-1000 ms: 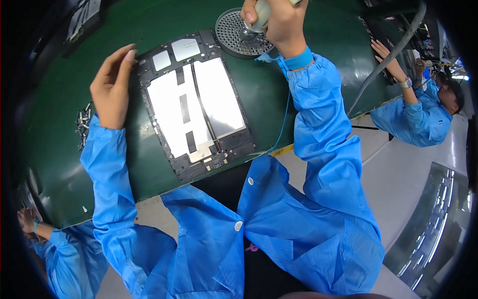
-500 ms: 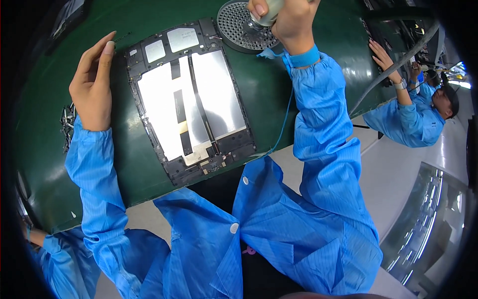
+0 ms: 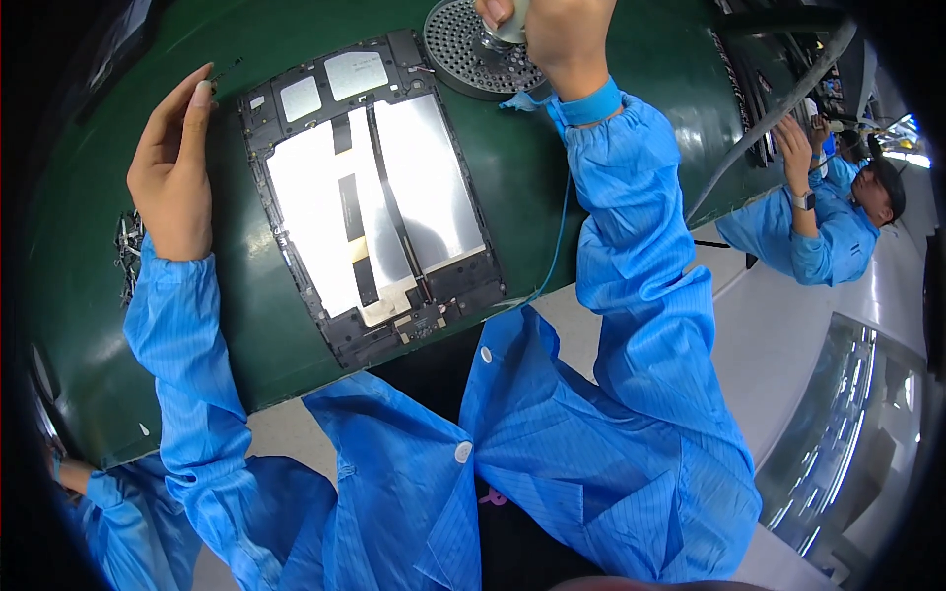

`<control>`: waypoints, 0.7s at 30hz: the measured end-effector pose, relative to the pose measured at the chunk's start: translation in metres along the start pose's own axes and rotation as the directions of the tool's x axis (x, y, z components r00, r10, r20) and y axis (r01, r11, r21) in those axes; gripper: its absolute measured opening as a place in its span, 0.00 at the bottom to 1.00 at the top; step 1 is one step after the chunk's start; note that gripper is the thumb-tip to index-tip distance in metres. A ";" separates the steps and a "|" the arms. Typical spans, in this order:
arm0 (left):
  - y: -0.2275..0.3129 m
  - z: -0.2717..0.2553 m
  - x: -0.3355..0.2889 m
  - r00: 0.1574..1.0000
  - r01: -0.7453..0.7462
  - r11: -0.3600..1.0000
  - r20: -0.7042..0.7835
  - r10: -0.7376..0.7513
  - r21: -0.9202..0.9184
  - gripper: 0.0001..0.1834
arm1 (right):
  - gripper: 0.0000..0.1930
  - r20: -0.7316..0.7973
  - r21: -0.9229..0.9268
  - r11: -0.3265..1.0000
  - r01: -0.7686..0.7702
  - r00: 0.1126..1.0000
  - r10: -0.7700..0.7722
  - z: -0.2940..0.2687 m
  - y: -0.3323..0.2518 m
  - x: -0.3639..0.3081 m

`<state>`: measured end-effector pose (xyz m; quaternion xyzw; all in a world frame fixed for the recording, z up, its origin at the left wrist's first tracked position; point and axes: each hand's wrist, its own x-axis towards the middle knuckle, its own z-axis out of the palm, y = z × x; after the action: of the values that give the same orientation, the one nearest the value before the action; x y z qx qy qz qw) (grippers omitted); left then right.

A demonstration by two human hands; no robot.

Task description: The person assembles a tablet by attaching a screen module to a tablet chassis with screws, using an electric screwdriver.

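My left hand (image 3: 175,163) is raised left of an opened tablet (image 3: 434,187), thumb and fingers pinched on a thin dark flex strip (image 3: 230,70). The tablet lies on the green mat, showing silver battery plates, a black frame and dark ribbon cables. At the top, my right hand (image 3: 570,34) is wrapped round a pale, rounded handle-like thing (image 3: 513,30), partly hidden by the fingers. Below it is a round metal disc full of holes (image 3: 455,49). A blue wrist strap (image 3: 593,104) circles my right wrist.
Small dark parts (image 3: 128,251) lie heaped left of my left sleeve. A blue cord (image 3: 560,241) runs from the strap to the table edge. At right, a grey cable (image 3: 778,118) crosses near a co-worker (image 3: 818,231) in blue. Dark parts (image 3: 754,103) line the far right.
My left hand has shifted slightly left and up with the strip. My right hand and the pale thing have moved a little left and up. The co-worker's hand has lifted off the parts.
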<state>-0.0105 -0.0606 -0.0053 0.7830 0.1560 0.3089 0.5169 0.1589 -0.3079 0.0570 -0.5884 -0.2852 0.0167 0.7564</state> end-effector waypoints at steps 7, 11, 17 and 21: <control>-0.002 0.000 0.000 1.000 0.012 0.998 -0.026 -0.013 -0.058 0.15 | 0.06 -0.011 0.050 0.999 0.007 1.000 -0.007 0.001 0.005 0.000; -0.005 -0.003 0.003 0.999 0.039 0.987 -0.008 -0.040 -0.158 0.14 | 0.07 -0.011 0.042 0.999 -0.007 1.000 0.007 -0.001 -0.001 -0.003; -0.005 -0.015 0.010 0.987 0.139 0.975 0.107 -0.122 -0.172 0.15 | 0.09 0.005 0.035 0.999 0.001 1.000 -0.001 0.004 -0.014 -0.004; -0.005 -0.020 0.016 0.959 0.146 0.987 0.253 -0.124 -0.068 0.16 | 0.10 0.078 0.156 0.988 -0.013 0.997 0.001 0.035 -0.023 0.001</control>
<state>-0.0104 -0.0354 0.0010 0.7800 0.1300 0.1791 0.5853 0.1372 -0.2836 0.0832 -0.5274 -0.3100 0.0644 0.7884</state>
